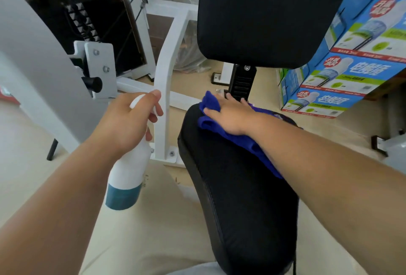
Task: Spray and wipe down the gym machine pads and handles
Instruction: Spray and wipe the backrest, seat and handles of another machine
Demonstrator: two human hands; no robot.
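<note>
— How far along is the person looking?

— Probably early to midway. The right hand (228, 114) is lying flat, fingers spread, pressing a blue cloth (232, 136) onto the far end of the black seat pad (237, 198), so the wiping of that pad is under way.

— And the spray?

— The left hand (129, 121) is wrapped around the neck of a white spray bottle (127, 173) with a teal base, holding it off to the left of the seat, over the floor, with a finger near the trigger. It is not pointing at a pad.

— What is remaining?

— The near part of the seat is showing no cloth on it, and whether it is wet cannot be told. The upright back pad (268, 15) is standing untouched above the cloth, and no handles are appearing clearly, so those are likely still waiting.
</note>
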